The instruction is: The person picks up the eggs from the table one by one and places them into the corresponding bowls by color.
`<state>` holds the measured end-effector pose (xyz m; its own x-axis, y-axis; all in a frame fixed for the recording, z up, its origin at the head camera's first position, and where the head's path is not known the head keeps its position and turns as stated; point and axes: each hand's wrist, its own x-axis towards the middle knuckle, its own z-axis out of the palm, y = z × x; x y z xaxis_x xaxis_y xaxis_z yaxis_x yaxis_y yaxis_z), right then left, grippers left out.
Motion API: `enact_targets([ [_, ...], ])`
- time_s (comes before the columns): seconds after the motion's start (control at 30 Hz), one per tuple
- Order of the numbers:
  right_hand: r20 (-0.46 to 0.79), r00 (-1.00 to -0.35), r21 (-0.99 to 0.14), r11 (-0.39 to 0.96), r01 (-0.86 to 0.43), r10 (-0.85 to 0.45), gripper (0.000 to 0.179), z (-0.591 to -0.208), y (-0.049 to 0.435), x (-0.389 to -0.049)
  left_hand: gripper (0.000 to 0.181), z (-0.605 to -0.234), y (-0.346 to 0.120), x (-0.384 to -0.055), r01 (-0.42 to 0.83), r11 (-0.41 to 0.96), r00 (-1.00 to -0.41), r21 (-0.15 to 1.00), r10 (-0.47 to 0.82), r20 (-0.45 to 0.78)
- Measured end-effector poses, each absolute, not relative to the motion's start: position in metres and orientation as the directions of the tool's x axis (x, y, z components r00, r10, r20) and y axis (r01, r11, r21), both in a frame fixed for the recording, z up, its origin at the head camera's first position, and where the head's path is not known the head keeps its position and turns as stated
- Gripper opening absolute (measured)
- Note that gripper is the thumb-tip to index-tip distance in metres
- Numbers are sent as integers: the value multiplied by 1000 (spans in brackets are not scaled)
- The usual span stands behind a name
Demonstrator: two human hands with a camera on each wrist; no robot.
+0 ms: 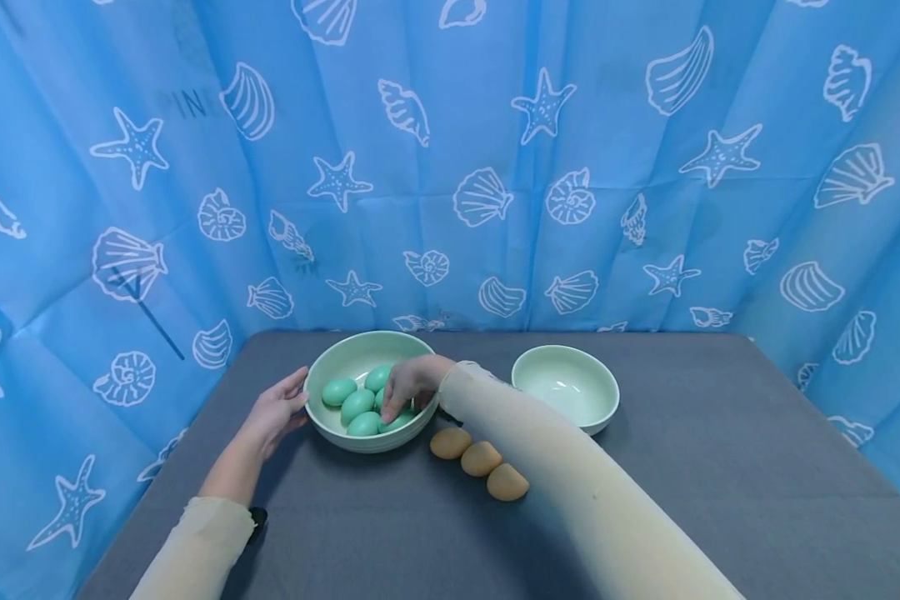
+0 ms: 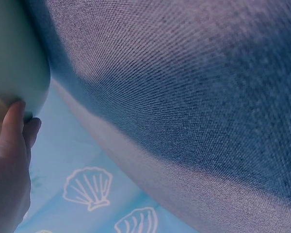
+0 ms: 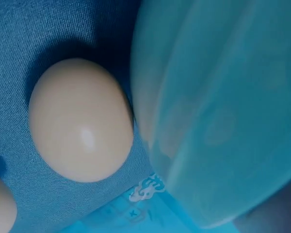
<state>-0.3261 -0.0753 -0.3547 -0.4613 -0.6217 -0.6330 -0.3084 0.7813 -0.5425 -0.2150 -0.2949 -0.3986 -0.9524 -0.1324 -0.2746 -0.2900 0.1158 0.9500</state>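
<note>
A large pale green bowl (image 1: 371,442) holds several green eggs (image 1: 357,406) and stands at the left of the table. My left hand (image 1: 272,412) rests against the bowl's left side near the rim, its fingers fairly straight. In the left wrist view the fingers (image 2: 13,127) touch the bowl's outer wall (image 2: 26,58). Over the right rim, my right hand (image 1: 411,385) reaches down into the bowl. Its thumb and fingers curve down around a green egg at the near right, partly hiding it. The right wrist view shows only the bowl's outside (image 3: 218,107), not the fingers.
Three brown eggs (image 1: 482,459) lie in a slanting row right of the large bowl, one (image 3: 81,120) close beside its wall. A smaller pale green bowl (image 1: 566,387) stands further right, partly behind my right sleeve (image 1: 570,475). A blue shell-patterned curtain (image 1: 450,167) surrounds the grey table (image 1: 720,433).
</note>
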Motion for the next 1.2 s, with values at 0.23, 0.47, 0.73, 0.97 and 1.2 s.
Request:
enact_targets([
  [0.23, -622, -461, -588, 767, -259, -633, 37, -348, -67, -325, 58, -398, -293, -215, -275, 127, -958, 953, -119, -260],
  [0.47, -601, -485, -661, 737, -146, -635, 41, -341, -56, -326, 58, -399, -293, -218, -271, 135, -958, 953, -132, -254],
  [0.73, -505, -595, -754, 655, -49, -626, 38, -335, -41, -321, 57, -398, -291, -213, -264, 157, -957, 952, -169, -237],
  [0.97, -413, -692, -784, 618, -62, -592, 37, -322, -18, -315, 55, -395, -283, -209, -271, 200, -937, 942, -279, -210],
  [1.2, -341, -772, -819, 573, -37, -537, 36, -308, 12, -310, 55, -395, -282, -204, -258, 173, -928, 951, -318, -194],
])
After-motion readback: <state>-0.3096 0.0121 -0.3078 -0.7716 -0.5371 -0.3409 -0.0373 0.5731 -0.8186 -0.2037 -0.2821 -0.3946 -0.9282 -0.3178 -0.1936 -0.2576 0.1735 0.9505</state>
